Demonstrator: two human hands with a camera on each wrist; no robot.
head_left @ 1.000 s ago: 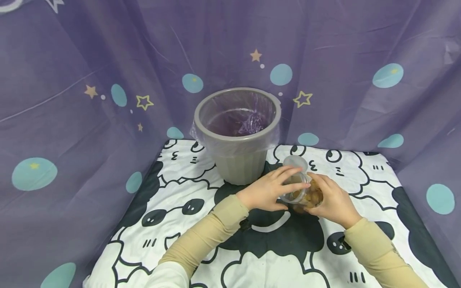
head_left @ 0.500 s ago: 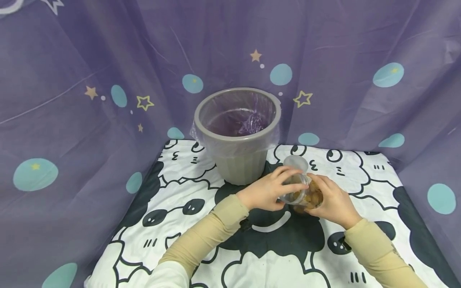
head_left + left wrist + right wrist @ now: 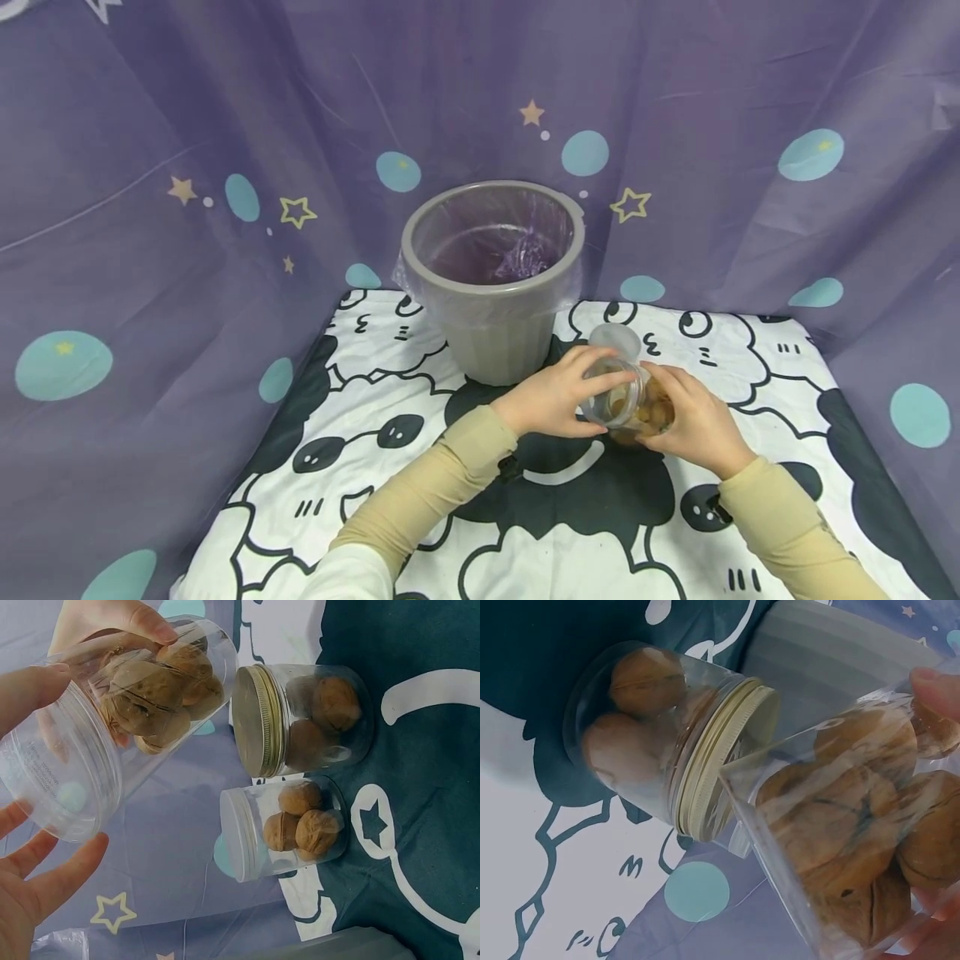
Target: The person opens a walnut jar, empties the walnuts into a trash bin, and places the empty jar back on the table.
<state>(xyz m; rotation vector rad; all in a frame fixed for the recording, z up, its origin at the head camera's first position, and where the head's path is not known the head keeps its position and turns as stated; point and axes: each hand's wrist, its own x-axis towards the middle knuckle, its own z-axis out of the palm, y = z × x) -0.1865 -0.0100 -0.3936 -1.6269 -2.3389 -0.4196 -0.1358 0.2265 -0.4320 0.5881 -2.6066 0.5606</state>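
A clear jar (image 3: 150,712) with several walnuts inside is raised between both hands, tilted over on its side in the wrist views. My left hand (image 3: 553,402) holds its clear lid (image 3: 60,772), thumb on one side and spread fingers on the other. My right hand (image 3: 696,421) grips the jar's walnut-filled end. Below it, a jar with a gold lid (image 3: 259,720) stands on the cloth with walnuts inside. Beside that stands a smaller jar with a translucent lid (image 3: 615,340), also holding walnuts. The held jar and the hands mostly hide the gold-lidded jar in the head view.
Behind the hands, left of the jars, stands a grey bin (image 3: 498,333) lined with a thin clear bag. A white and dark cartoon-print cloth (image 3: 555,567) covers the surface. Purple curtains (image 3: 480,75) hang at the back and sides.
The fingers of my left hand have shifted slightly back on the lid. My right hand stays on the jar almost unmoved, and the standing jars and bin keep their places.
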